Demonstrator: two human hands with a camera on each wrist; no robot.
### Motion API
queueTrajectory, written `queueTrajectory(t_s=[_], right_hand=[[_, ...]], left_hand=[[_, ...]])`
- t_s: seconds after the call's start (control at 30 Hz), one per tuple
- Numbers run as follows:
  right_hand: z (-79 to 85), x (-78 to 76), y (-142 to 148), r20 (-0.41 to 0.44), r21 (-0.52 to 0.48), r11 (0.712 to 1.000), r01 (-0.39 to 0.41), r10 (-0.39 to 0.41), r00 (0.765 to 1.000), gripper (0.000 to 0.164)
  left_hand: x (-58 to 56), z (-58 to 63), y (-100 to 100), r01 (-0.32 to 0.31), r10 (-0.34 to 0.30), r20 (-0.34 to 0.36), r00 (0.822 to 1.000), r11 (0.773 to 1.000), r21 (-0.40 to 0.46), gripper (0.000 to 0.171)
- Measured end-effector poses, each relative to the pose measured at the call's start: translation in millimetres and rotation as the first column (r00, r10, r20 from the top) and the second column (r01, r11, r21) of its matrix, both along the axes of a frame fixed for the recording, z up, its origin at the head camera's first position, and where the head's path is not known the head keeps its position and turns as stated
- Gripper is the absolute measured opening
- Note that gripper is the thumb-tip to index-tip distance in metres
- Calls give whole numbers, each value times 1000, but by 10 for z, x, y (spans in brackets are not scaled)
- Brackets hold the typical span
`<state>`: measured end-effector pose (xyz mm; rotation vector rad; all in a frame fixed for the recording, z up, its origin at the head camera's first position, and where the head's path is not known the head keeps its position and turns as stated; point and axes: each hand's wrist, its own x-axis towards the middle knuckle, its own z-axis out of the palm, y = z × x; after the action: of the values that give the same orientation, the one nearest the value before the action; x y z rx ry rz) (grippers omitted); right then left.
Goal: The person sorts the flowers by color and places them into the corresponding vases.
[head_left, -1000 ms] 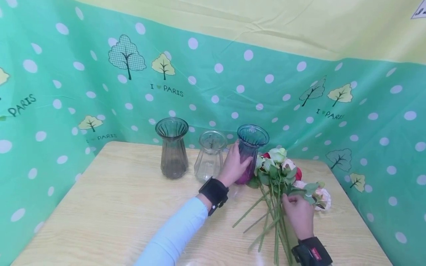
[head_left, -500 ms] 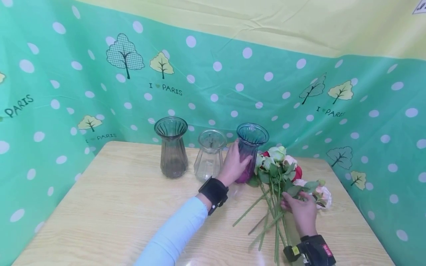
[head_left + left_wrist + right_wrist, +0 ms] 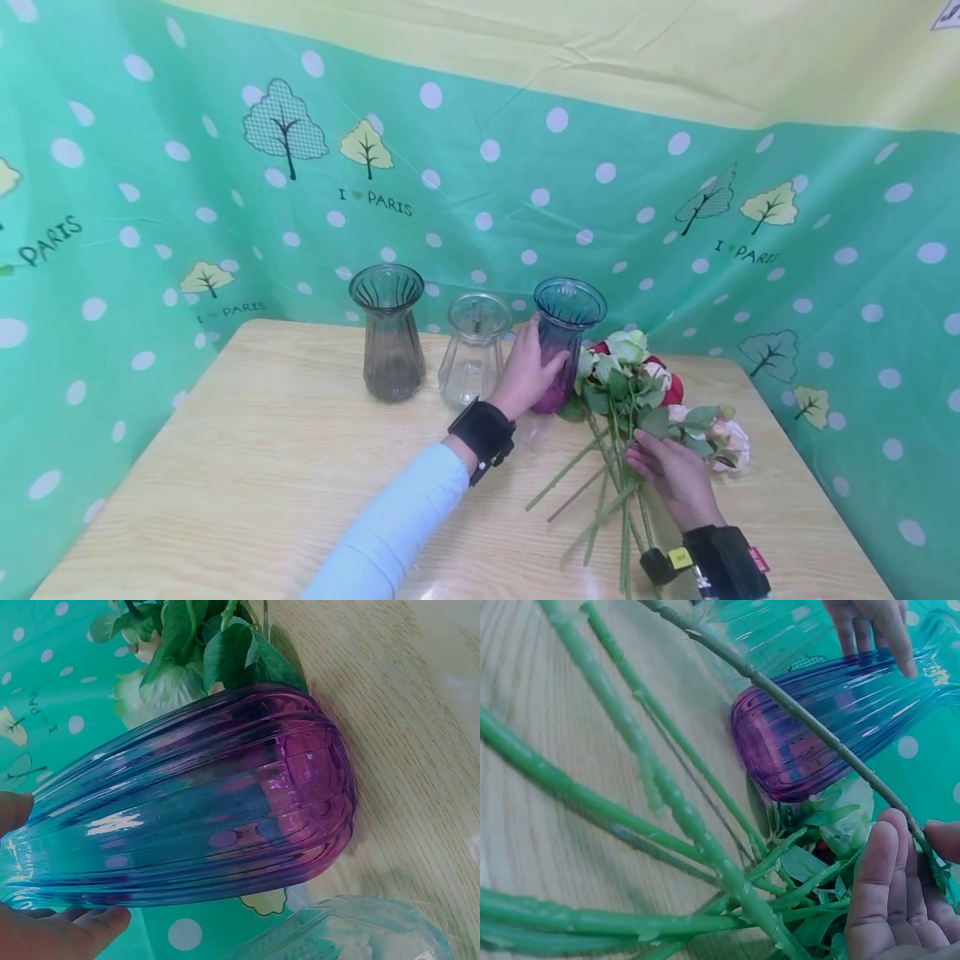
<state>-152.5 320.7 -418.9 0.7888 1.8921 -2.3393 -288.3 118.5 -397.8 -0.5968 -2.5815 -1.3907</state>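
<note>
My left hand [image 3: 525,379] grips a ribbed glass vase [image 3: 225,802], blue at the top and purple at the base, thumb on one side and fingers on the other. The vase stands upright on the table. To its right lies a loose bunch of flowers, with white, pink and red heads [image 3: 626,346] at the back and long green stems [image 3: 625,525] pointing toward me. Low over the bunch, my right hand [image 3: 678,483] pinches one thin flower stem [image 3: 802,716] between thumb and fingertips, palm partly turned up. A pale pink flower [image 3: 731,446] lies beyond that hand.
A clear glass vase [image 3: 472,371] stands just left of the held one, and a grey glass vase [image 3: 393,354] farther left. The wooden table [image 3: 262,467] meets a green dotted cloth [image 3: 480,179] at its back and sides.
My right hand has turned at the wrist, its palm rolling upward and its fingers loosening from a closer grip, then pinching a stem. My left hand and the vase stay put.
</note>
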Motion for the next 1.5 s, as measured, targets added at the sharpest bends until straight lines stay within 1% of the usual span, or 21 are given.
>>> queueTrajectory(t_s=[0.07,0.17,0.33,0.5,0.63,0.73,0.87,0.97,1.07,1.2,1.3,1.4,1.5], right_hand=[[17,0,-3,-13,-8,1000,-12,12,1000,6],[68,4,-16,-59,9,1000,-30,30,998,8],[224,30,-46,-141,28,999,-25,29,990,7],[432,35,-49,-208,11,1000,19,-16,978,4],[621,3,-40,-263,-42,997,70,-78,961,4],[768,-26,-26,-335,-97,992,83,-111,936,7],[975,-81,-15,-438,-194,977,87,-166,884,10],[1127,-135,-15,-475,-263,958,114,-232,849,14],[1262,-192,-22,-493,-307,940,148,-290,821,17],[1417,-267,-31,-491,-345,916,205,-362,792,24],[1520,-326,-33,-482,-353,901,253,-407,776,32],[1601,-390,-42,-476,-359,885,296,-446,758,35],[1635,-469,-77,-485,-357,871,338,-482,730,33]], left_hand=[[0,2,-2,3,-3,5,1000,1000,3,76],[-1,11,-7,2,-2,9,1000,1000,4,76],[-9,23,-20,0,0,-2,1000,1000,-1,75],[-8,19,-38,9,-9,-16,1000,1000,10,74],[-14,2,-39,10,-9,-24,1000,1000,11,74],[-21,-2,-37,7,-7,-27,1000,1000,6,74],[-26,-3,-41,6,-6,-35,999,1000,4,73],[-24,-5,-46,9,-9,-37,999,1000,7,73],[-20,-7,-49,12,-12,-37,999,1000,10,72],[-15,-7,-48,17,-16,-45,999,1000,13,72],[-7,-5,-46,19,-18,-39,999,1000,17,71],[4,-4,-42,19,-18,-29,999,1000,14,71],[12,2,-47,19,-19,-27,999,1000,15,71]])
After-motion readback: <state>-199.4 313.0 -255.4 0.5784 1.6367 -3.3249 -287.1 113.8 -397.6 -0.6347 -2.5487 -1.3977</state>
